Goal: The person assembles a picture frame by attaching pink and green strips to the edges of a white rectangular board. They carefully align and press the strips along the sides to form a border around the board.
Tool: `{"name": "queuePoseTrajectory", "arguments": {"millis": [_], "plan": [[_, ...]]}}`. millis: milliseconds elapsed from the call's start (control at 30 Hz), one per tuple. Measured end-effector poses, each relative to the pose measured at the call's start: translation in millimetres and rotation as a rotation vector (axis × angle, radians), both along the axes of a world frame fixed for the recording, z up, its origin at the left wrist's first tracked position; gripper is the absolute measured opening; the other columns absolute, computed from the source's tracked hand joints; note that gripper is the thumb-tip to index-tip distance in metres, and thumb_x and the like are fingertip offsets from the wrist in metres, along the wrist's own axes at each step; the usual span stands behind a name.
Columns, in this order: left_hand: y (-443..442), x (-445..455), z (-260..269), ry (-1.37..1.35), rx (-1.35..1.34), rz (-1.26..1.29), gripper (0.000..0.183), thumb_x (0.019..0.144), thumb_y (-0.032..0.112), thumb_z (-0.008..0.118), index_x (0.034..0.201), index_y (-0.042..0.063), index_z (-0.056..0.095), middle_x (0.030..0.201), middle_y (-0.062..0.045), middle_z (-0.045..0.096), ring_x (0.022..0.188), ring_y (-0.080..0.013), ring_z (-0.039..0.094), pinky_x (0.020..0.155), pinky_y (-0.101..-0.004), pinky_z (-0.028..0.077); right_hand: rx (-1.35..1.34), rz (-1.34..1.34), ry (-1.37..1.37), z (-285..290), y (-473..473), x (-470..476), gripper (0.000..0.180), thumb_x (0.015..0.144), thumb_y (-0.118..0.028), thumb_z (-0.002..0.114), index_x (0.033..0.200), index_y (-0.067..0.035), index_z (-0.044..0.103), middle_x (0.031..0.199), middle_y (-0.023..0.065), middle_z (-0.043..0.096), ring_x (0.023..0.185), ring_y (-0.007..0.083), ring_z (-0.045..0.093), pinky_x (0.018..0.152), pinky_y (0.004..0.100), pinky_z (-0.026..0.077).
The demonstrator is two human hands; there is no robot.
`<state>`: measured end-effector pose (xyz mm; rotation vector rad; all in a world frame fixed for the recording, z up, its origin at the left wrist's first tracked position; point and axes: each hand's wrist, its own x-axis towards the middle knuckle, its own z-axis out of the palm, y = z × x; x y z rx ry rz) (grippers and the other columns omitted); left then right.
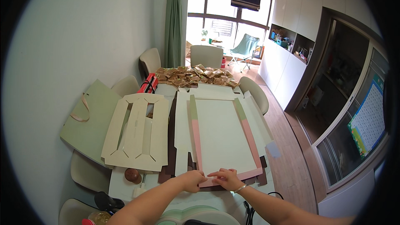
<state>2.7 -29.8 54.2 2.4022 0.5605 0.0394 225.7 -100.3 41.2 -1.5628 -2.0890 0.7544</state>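
Note:
A shallow cardboard box tray (225, 131) lies before me, its raised edges part green and part pink. My left hand (193, 181) has curled fingers pinching its near left corner. Close beside it, my right hand (227, 179) rests at the near pink edge (250, 173), fingers spread and pointing toward that corner; a bracelet circles the wrist. Under the tray are flat white cardboard sheets (182, 131) with flaps, over dark brown pieces (171, 137). The undersides of both hands' fingers are partly hidden.
Left of the tray lies a cream slotted cardboard insert (137, 131) beside a green gift bag (90, 120). Many small wrapped packets (193, 76) are heaped at the table's far end, near a red tool (148, 83). A wooden knob (132, 175) stands front left; chairs (254, 95) surround the table.

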Motion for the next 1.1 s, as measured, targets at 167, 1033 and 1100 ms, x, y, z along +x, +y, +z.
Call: {"name": "queuePoseTrajectory", "arguments": {"millis": [167,1033,1100], "plan": [[13.6,-4.7,-12.9,0.043,-0.089,0.032,0.038,0.073,0.003,0.066,0.111,0.009,0.067,0.108,-0.014,0.058,0.093,-0.0286,0.06,0.08,-0.033,0.051,0.026,-0.007,0.02,-4.6,2.2,2.1,0.017,0.085,-0.028,0.064,0.099,-0.035,0.069,0.076,-0.0074,0.054,0.079,0.0094,0.054,0.09,0.0414,0.025],[18.6,-10.7,9.4,0.002,-0.262,0.245,0.052,0.071,-0.006,0.064,0.116,0.006,0.04,0.081,-0.014,0.062,0.079,-0.0279,0.063,0.07,-0.0358,0.051,-0.401,-0.119,-0.027,-8.9,29.8,-15.8,0.02,0.091,-0.036,0.055,0.096,-0.022,0.068,0.088,-0.0071,0.065,0.092,0.0069,0.056,0.097,0.0385,0.018],[15.4,-11.6,12.3,-0.007,-0.224,0.251,0.052,0.07,-0.002,0.066,0.116,0.005,0.042,0.081,-0.013,0.062,0.08,-0.0276,0.063,0.07,-0.0357,0.051,-0.415,-0.134,-0.085,-10.0,32.5,-19.0,0.019,0.091,-0.034,0.053,0.095,-0.021,0.067,0.088,-0.0068,0.065,0.092,0.0082,0.057,0.096,0.0389,0.02]]}}
